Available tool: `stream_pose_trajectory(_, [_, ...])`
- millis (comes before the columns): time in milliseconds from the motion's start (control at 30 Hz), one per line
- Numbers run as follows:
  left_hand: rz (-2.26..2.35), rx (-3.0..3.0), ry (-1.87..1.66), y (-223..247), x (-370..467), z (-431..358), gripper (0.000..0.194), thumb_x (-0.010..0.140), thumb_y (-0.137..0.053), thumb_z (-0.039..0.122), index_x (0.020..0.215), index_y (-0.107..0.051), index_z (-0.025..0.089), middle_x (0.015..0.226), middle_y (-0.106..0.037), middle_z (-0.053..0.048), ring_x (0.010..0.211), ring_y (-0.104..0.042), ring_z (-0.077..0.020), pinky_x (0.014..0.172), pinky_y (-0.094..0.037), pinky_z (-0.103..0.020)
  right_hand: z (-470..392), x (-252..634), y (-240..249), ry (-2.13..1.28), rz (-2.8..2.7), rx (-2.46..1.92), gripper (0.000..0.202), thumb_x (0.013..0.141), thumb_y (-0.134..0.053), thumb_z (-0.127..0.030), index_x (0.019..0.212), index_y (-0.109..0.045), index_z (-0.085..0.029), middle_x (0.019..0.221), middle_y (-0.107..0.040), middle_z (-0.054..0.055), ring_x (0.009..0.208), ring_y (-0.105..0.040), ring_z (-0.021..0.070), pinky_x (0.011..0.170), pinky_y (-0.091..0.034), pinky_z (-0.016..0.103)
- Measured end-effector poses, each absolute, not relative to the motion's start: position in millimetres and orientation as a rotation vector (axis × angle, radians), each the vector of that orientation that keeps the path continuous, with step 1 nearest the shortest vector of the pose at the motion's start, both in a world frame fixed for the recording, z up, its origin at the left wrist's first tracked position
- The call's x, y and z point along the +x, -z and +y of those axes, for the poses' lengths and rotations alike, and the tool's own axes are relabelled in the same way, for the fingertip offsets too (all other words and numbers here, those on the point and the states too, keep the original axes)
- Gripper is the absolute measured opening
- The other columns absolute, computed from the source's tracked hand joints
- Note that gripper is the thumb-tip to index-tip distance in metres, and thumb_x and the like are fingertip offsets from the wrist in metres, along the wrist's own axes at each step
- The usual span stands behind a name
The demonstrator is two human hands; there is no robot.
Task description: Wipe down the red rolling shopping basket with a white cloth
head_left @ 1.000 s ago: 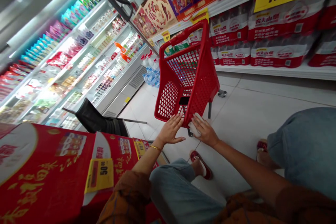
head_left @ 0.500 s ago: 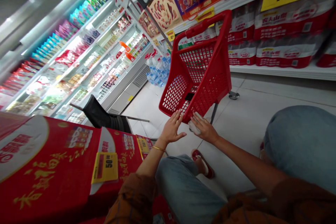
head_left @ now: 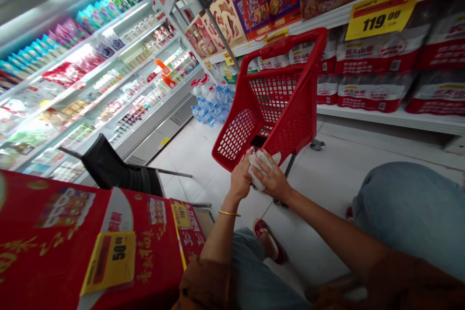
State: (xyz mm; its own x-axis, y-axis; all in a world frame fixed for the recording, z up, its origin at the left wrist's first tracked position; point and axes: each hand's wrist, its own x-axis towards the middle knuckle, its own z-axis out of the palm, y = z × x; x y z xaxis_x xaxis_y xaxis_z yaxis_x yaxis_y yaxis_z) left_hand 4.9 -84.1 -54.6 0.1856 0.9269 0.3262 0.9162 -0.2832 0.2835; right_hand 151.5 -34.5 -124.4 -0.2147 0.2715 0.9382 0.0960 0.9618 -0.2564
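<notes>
White cloth bunched in curled right hand, left hand clasping its left side, by shopping cart's near edge

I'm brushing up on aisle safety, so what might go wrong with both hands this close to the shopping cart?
The red cart has a wheel on the floor, so it might roll if bumped. The white cloth in the right hand is close to the cart's perforated side, so a fold could perhaps snag in the holes.
</notes>
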Motion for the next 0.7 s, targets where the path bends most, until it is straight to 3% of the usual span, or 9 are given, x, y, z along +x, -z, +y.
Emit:
stream_pose_trajectory(100, [1.813,2.524,-0.681,57,1,-86,0.096,0.089,0.014,0.067,0.148,-0.04,0.014,0.145,-0.051,-0.016,0.14,-0.042,-0.0228,0.114,-0.038,-0.045,-22,142,130,-0.164,-1.775,-0.216,0.071,0.086,-0.064,-0.016,0.149,-0.034,-0.024,0.156,-0.034,0.013,0.148,-0.015,0.0392,0.107,-0.037,0.073])
stream_pose_trajectory(233, [1.739,2.629,-0.632,56,0,-85,0.097,0.089,0.008,0.071,0.149,-0.035,0.008,0.149,-0.044,-0.019,0.145,-0.033,-0.0251,0.116,-0.034,-0.046,-16,142,137,-0.186,-1.801,-0.192,0.064,0.087,-0.063,-0.018,0.147,-0.039,-0.024,0.155,-0.037,0.013,0.148,-0.016,0.0385,0.107,-0.036,0.073])
stream_pose_trajectory(433, [1.686,2.619,-0.651,51,6,-85,0.097,0.088,-0.002,0.077,0.152,-0.028,0.009,0.155,-0.035,-0.02,0.148,-0.026,-0.0282,0.118,-0.03,-0.048,-10,152,138,-0.19,-1.828,-0.201,0.051,0.092,-0.057,-0.021,0.141,-0.047,-0.026,0.152,-0.043,0.011,0.147,-0.019,0.0364,0.107,-0.039,0.069])
stream_pose_trajectory(700, [1.674,2.601,-0.559,50,7,-85,0.104,0.083,-0.002,0.083,0.154,-0.025,0.01,0.157,-0.032,-0.019,0.148,-0.025,-0.0295,0.12,-0.024,-0.048,7,167,139,-0.174,-1.857,-0.248,0.057,0.094,-0.051,-0.02,0.148,-0.037,-0.025,0.152,-0.042,0.014,0.146,-0.023,0.0365,0.106,-0.04,0.07])
